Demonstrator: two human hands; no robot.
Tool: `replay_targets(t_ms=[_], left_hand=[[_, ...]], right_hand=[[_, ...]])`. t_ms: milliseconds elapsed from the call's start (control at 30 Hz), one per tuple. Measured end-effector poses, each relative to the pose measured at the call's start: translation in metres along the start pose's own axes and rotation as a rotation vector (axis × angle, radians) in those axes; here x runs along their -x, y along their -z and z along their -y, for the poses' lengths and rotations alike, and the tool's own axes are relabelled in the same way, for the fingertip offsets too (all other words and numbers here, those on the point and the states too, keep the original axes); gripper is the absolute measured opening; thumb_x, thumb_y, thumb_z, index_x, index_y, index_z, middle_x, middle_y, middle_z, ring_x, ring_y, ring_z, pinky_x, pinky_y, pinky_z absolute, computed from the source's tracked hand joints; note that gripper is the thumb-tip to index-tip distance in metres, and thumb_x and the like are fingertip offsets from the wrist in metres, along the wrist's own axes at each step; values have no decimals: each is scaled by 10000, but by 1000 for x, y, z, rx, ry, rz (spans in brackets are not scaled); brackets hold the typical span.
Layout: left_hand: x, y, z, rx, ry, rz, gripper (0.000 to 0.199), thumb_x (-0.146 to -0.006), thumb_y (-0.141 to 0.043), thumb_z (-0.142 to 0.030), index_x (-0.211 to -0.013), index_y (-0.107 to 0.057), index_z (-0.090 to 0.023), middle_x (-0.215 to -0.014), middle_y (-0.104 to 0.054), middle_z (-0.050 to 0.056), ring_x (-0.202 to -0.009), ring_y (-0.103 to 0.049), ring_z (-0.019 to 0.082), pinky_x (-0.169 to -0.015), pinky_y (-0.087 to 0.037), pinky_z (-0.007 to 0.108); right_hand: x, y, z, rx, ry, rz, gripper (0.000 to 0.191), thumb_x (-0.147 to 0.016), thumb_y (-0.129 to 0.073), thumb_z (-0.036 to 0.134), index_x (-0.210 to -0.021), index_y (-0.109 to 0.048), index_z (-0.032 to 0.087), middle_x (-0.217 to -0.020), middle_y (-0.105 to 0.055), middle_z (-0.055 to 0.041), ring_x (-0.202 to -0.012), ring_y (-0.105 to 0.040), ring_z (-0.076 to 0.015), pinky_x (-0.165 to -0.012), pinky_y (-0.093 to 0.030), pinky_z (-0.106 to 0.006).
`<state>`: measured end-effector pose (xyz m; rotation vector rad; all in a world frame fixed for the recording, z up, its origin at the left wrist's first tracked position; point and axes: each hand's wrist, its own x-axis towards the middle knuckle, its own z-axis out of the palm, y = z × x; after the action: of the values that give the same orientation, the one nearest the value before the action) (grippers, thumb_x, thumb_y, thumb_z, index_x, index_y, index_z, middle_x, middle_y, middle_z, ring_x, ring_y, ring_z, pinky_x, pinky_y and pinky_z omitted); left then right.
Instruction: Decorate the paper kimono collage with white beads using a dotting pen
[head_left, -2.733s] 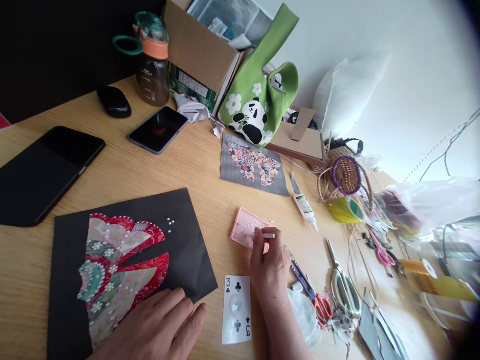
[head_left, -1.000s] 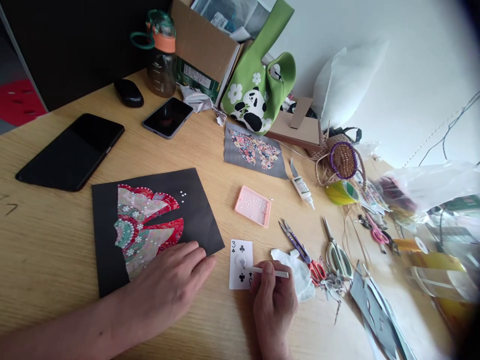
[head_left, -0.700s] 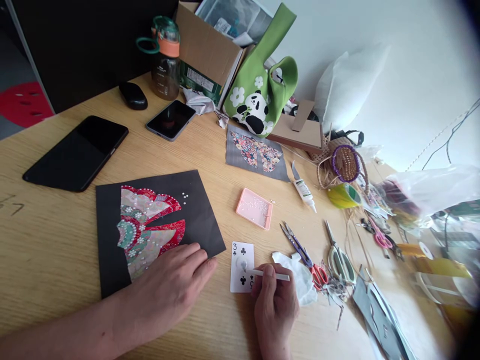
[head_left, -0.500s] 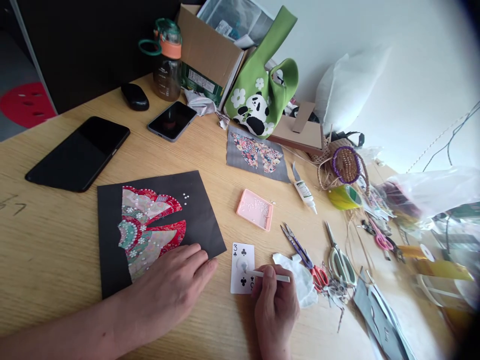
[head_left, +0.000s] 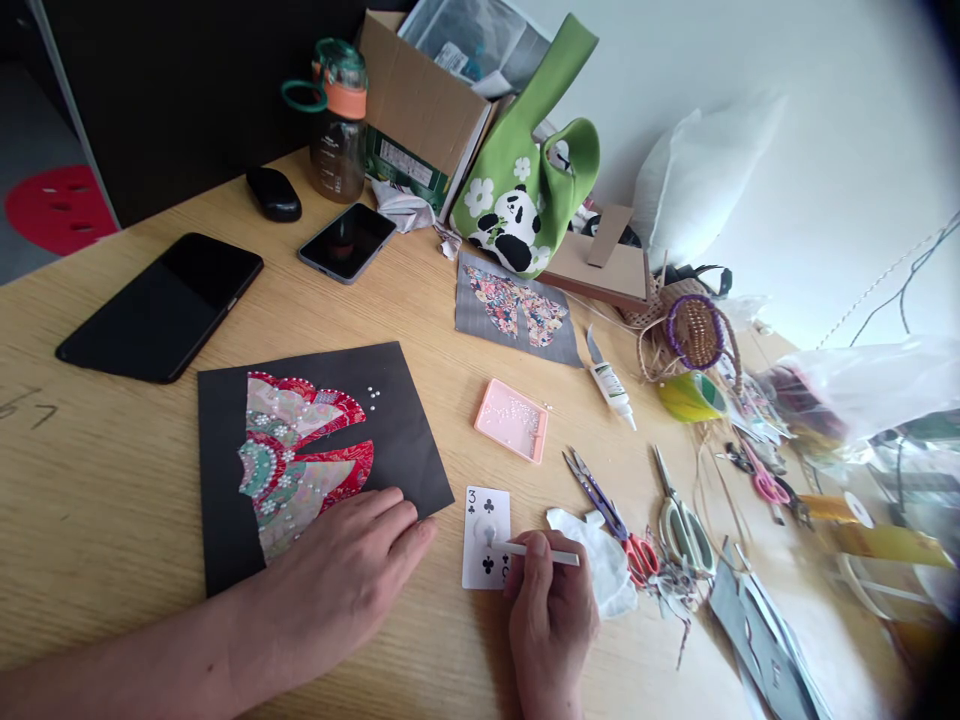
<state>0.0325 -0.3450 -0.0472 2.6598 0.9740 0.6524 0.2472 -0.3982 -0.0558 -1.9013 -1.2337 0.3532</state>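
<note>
My right hand (head_left: 553, 610) pinches a thin white stick (head_left: 551, 553). The stick's tip touches a white blob of what looks like glue (head_left: 484, 528) on a three of clubs playing card (head_left: 474, 570). My left hand (head_left: 360, 560) lies palm down, fingers loosely bent and empty, across the lower edge of a black sheet (head_left: 412, 440). On that sheet is a red, pink and green patterned fabric piece (head_left: 274, 470) dotted with white beads, partly covered by the hand. Several loose beads (head_left: 373, 398) lie beside it. A pink tray (head_left: 499, 400) of small beads stands beyond the card.
Thread snips (head_left: 600, 495), scissors (head_left: 682, 525) and crumpled white tissue (head_left: 600, 560) lie right of my right hand. A glue bottle (head_left: 611, 390) and a grey sheet with floral fabric (head_left: 514, 310) are farther back. A tablet (head_left: 161, 305), phone (head_left: 347, 243) and water bottle (head_left: 337, 150) stand left.
Both hands keep their places, and the stick's tip stays at the white blob. Only the camera view has shifted very slightly.
</note>
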Motion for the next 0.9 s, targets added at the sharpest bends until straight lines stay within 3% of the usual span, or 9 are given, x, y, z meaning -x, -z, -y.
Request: replay_targets(t_ms=[467, 900], left_hand=[[1, 0, 0, 9, 3, 30, 259, -924, -453, -10, -1088, -608, -138, -840, -585, 33, -788, -522, 206, -731, -457, 349], [-1, -3, 1, 19, -14, 42, 248, -937, -431, -15, -1074, -604, -129, -841, -566, 38, -769, -489, 215, -692, -431, 368]], right_hand=[[0, 1, -3, -87, -86, -2, 367, -980, -495, 540, -817, -569, 221, -494, -514, 63, -423, -495, -130, -455, -413, -257], [0, 1, 0, -2, -64, 3, 439, -970, -467, 604, -807, -581, 213, -496, -524, 55, -441, -503, -125, -484, -407, -254]])
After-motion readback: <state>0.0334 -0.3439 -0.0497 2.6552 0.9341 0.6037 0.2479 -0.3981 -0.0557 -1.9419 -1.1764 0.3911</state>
